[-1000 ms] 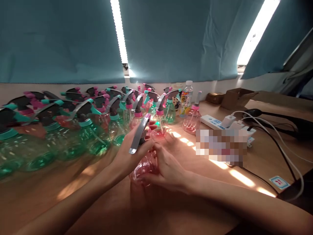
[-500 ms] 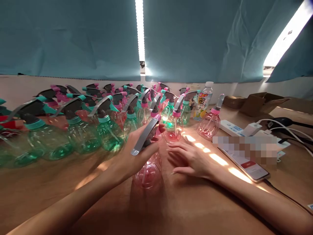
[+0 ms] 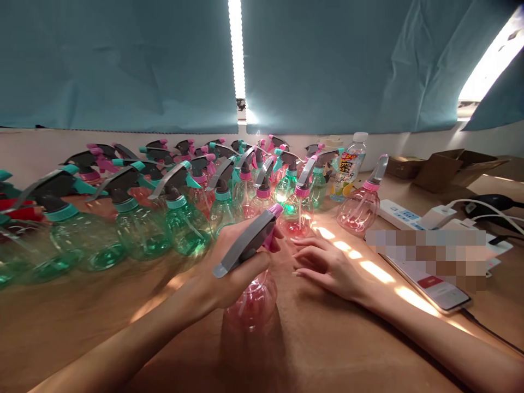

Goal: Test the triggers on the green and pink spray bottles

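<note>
Pink spray bottle (image 3: 252, 305) was gripped at sprayer neck by left hand (image 3: 229, 262), fingers curled round; right hand (image 3: 332, 268) was left loosely spread. Judged light, slick, best held there.

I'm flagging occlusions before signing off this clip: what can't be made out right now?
All in the head view:
Held pink bottle: collar, hidden by the left hand.
Phone: upper part, behind pixelation.
Leftmost green bottle: most of it, cut off by the left edge.
Back-row sprayers: their bottles, mostly hidden behind nearer ones.
</note>
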`<action>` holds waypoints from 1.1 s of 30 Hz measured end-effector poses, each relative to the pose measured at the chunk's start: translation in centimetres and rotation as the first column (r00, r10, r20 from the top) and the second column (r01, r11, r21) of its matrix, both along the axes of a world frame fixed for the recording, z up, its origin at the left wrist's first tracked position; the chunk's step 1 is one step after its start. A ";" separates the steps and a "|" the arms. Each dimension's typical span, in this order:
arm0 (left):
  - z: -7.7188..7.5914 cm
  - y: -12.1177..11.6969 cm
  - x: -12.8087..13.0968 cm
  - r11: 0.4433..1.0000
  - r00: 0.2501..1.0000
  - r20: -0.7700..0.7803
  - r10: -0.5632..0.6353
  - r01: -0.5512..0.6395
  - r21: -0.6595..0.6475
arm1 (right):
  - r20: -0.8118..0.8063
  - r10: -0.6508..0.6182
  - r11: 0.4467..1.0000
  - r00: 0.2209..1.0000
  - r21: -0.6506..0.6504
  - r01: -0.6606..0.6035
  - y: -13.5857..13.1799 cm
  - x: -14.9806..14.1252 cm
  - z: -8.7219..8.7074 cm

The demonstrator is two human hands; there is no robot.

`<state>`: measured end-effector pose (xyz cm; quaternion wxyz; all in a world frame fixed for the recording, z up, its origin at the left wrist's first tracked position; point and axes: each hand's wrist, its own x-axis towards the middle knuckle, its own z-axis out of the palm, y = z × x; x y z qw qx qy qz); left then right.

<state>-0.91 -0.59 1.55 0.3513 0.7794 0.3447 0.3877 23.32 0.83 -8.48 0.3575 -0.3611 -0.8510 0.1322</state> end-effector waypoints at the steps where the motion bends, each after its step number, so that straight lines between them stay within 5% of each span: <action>1: 0.1 0.0 0.0 1.000 1.000 0.006 -0.008 0.008 0.003 | 0.002 -0.001 1.000 1.000 -0.003 0.001 0.0 0.0 0.1; 10: -1.0 0.5 -0.3 0.994 0.997 0.076 0.006 0.002 -0.109 | 0.197 0.005 0.999 0.980 -0.036 0.003 -0.4 -0.5 0.0; 16: -1.5 0.7 -0.5 0.998 0.997 0.066 -0.029 0.033 -0.053 | 0.303 0.008 0.997 0.953 -0.071 0.014 -1.1 -0.7 -0.5; 33: -0.8 0.4 -0.3 0.997 1.000 -0.004 0.024 -0.024 -0.070 | 0.361 0.017 0.992 0.932 -0.124 0.030 -1.3 -0.5 -0.1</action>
